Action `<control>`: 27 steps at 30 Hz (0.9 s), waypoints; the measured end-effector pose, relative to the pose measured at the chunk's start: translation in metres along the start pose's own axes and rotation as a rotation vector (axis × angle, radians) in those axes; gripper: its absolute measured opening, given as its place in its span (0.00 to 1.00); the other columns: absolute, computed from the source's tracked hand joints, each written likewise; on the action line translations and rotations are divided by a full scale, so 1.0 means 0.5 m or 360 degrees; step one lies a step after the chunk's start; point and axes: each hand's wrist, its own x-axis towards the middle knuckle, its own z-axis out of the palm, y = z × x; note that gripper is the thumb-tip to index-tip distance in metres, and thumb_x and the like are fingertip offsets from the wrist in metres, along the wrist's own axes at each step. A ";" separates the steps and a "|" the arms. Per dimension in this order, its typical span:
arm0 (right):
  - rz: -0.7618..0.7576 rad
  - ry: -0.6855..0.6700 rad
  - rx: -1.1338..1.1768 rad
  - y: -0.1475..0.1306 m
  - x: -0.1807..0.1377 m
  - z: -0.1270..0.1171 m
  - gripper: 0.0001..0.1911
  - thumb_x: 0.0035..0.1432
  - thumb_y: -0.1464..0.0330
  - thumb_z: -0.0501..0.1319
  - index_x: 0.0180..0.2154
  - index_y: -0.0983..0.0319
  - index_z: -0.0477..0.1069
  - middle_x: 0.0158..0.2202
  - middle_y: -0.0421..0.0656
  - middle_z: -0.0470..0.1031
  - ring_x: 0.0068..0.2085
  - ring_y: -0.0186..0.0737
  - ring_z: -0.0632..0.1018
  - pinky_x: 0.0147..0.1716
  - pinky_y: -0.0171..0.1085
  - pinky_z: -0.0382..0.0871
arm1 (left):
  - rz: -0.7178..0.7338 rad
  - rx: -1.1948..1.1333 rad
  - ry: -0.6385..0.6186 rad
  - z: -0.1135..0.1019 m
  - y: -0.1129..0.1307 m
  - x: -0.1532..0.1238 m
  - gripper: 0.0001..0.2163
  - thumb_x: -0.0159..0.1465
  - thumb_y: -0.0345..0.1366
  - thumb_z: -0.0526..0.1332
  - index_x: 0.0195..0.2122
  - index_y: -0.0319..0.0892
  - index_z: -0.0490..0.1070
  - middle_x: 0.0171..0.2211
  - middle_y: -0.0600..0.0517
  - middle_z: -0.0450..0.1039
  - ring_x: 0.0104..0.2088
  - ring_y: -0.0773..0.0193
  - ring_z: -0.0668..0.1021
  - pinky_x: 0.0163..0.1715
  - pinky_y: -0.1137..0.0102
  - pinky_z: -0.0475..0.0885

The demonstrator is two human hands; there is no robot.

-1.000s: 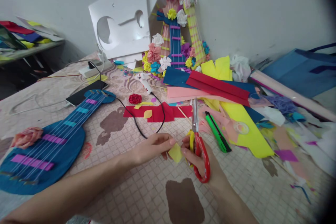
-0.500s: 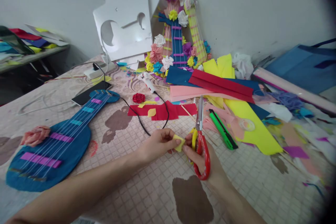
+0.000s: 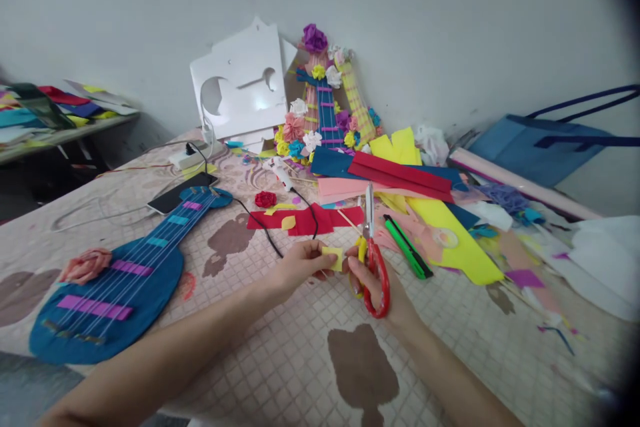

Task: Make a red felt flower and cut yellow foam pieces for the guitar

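Observation:
Between thumb and fingers, my left hand (image 3: pixel 305 261) pinches a small yellow piece of crepe paper (image 3: pixel 333 258). My right hand (image 3: pixel 383 280) is closed around scissors (image 3: pixel 377 280) with red and yellow handles, their blades pointing away from me. The right fingertips are close to the paper's right edge; whether they touch it I cannot tell. Just beyond my hands lie a red paper strip (image 3: pixel 327 219), a yellow paper leaf (image 3: pixel 289 223) and a red paper rose (image 3: pixel 265 199).
A blue paper guitar (image 3: pixel 110 287) lies at the left. Behind stand a white glue gun (image 3: pixel 278 173) with a black cord, and flower-covered guitars (image 3: pixel 326 113). A green cutter (image 3: pixel 407 247), yellow paper (image 3: pixel 450 240) and a blue bag (image 3: pixel 540 147) are at the right.
The view has tilted up and shifted a little, so the scene sits differently in frame. The yellow paper has turned slightly and lies flatter to view. Both hands keep their holds.

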 end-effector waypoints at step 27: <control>-0.0062 -0.0101 -0.0167 0.017 0.013 -0.018 0.18 0.55 0.54 0.60 0.41 0.59 0.64 0.29 0.38 0.68 0.23 0.31 0.66 0.21 0.33 0.60 | -0.0011 -0.0205 0.0122 -0.005 0.021 0.027 0.16 0.49 0.43 0.70 0.26 0.38 0.67 0.26 0.53 0.72 0.25 0.72 0.74 0.26 0.76 0.67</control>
